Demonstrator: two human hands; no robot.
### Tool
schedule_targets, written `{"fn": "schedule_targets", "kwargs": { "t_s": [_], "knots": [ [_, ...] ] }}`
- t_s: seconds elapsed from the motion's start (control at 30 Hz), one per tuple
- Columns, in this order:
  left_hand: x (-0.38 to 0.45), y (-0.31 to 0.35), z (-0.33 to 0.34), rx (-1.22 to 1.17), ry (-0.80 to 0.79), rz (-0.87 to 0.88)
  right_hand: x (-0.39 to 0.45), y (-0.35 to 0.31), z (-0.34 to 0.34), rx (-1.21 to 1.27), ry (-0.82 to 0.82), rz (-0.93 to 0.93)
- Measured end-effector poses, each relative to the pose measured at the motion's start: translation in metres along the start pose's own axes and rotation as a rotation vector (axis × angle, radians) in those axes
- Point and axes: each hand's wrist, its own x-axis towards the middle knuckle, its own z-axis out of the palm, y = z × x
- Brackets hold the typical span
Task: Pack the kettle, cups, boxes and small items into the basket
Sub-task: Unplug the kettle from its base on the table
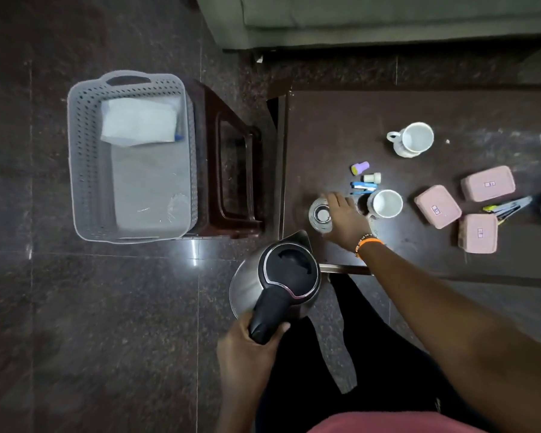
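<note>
My left hand (247,348) grips the black handle of a steel kettle (275,276), held in the air off the table's near left corner. My right hand (344,214) lies flat with spread fingers on the dark table (341,129), touching a round kettle base (320,215). On the table stand two white cups (414,139) (384,204), three pink boxes (438,207) (487,183) (478,234), a purple cap (360,168), a white cap (373,178) and a blue item (361,187). The grey basket (85,157) sits at the left with white paper (139,121) inside.
A dark brown stool (228,157) stands between the basket and the table. A black item with pens (512,206) lies at the table's right edge. A grey sofa (372,20) runs along the far side. The floor is dark polished stone.
</note>
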Motion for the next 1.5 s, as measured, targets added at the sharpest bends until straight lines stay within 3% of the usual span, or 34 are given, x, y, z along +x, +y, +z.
{"fn": "schedule_targets", "kwargs": {
  "t_s": [0.17,0.53,0.87,1.5],
  "knots": [
    [0.000,0.013,0.013,0.122,-0.033,0.031,-0.002,0.014,-0.002,0.129,-0.031,-0.056],
    [0.014,0.049,0.032,0.097,-0.107,0.083,-0.036,0.048,0.010,0.320,-0.009,-0.018],
    [0.029,0.066,0.047,-0.048,-0.220,0.099,-0.032,0.060,0.003,0.192,-0.056,-0.074],
    [0.049,0.071,0.059,0.036,-0.212,0.006,-0.034,0.064,-0.010,0.158,-0.140,-0.047]
  ]
}}
